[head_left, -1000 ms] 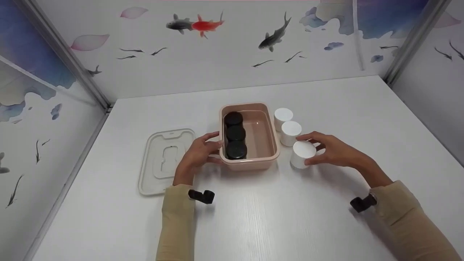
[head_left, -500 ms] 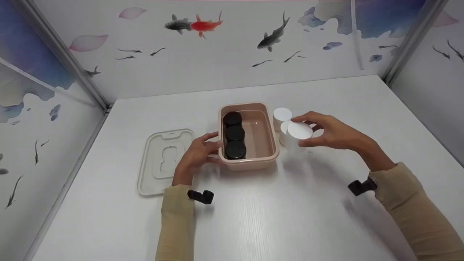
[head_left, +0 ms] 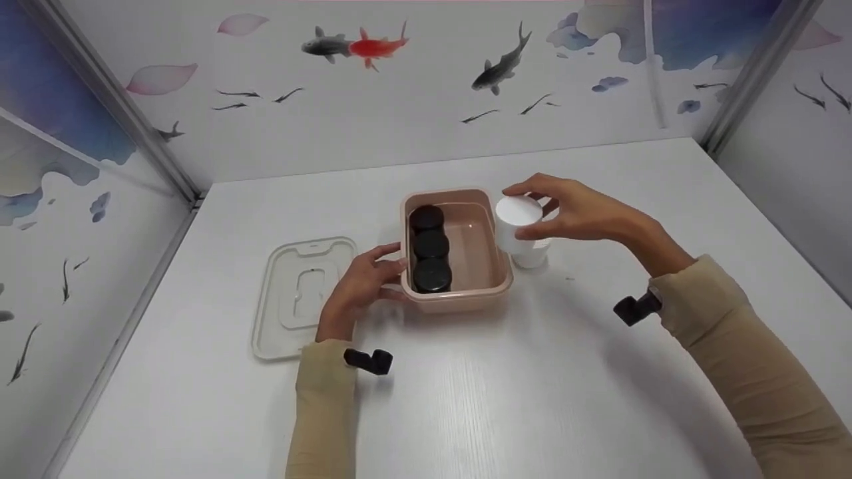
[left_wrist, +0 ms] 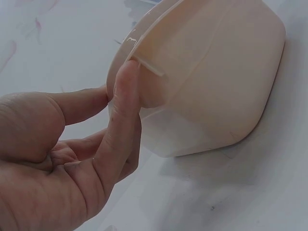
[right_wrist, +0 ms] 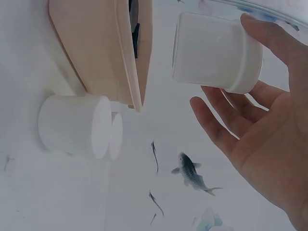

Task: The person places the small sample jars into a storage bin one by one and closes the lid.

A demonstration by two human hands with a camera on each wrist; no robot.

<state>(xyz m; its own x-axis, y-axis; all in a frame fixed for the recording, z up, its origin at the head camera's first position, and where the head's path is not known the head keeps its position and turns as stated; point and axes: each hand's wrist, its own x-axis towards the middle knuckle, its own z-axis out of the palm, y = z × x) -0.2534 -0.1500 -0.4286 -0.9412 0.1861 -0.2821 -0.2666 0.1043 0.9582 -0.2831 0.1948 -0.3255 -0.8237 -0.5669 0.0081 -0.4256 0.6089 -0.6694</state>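
Note:
A pink plastic box [head_left: 474, 293] sits on the table, a row of three black-lidded jars [head_left: 432, 246] along its left side; its right half shows bare floor. My left hand [head_left: 363, 283] pinches the box's left rim, thumb at the edge and fingers beneath it, as the left wrist view [left_wrist: 115, 120] shows. Raised beside the box's right rim, a white lidded jar [right_wrist: 209, 50] is held upright by its lid between the thumb and fingers of my right hand [head_left: 586, 209]. Below it two more white jars [right_wrist: 72, 125] stand on the table, mostly hidden in the head view.
Left of the box a translucent lid [head_left: 286, 299] lies flat, partly behind the left wrist. White panels with painted fish [head_left: 502, 63] enclose the table [head_left: 466, 399] at the back and sides.
The right hand has lifted the nearest white jar off the table and carried it up, away and leftward to the box's right rim. The left hand and box have stayed put.

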